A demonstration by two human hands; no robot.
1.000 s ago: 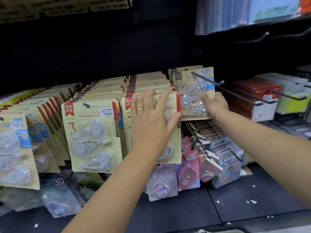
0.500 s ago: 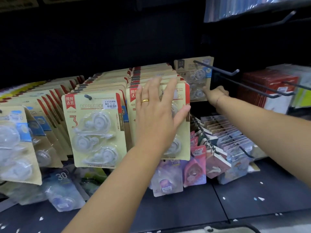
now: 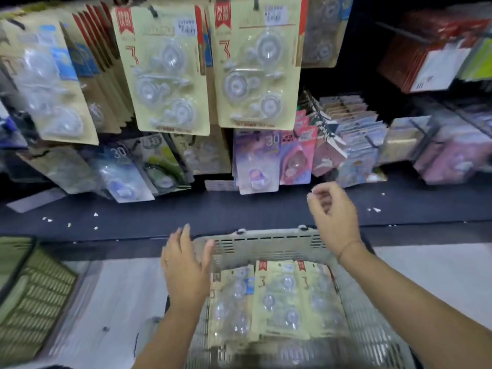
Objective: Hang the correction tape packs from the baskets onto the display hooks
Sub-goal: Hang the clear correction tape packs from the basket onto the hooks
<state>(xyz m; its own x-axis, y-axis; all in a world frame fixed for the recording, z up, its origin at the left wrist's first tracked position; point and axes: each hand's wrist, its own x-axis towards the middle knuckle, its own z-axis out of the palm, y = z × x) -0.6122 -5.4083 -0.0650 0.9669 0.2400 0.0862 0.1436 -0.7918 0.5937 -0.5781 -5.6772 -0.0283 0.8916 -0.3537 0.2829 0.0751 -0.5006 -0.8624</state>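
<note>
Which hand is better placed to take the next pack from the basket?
Probably left: left hand is open beside the packs in the basket; right hand sits farther, over its far rim.

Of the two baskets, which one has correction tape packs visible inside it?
The grey basket in the middle foreground: cream packs lie in it. The green basket at the far left shows none.

A dark shelf base (image 3: pixel 239 211) runs the width of the view, dotted with small white scraps (image 3: pixel 376 209). Above it the back panel (image 3: pixel 359 35) is black and in shadow. Below, the floor (image 3: pixel 119 288) is pale grey; red packs (image 3: pixel 410 57) hang at upper right
</note>
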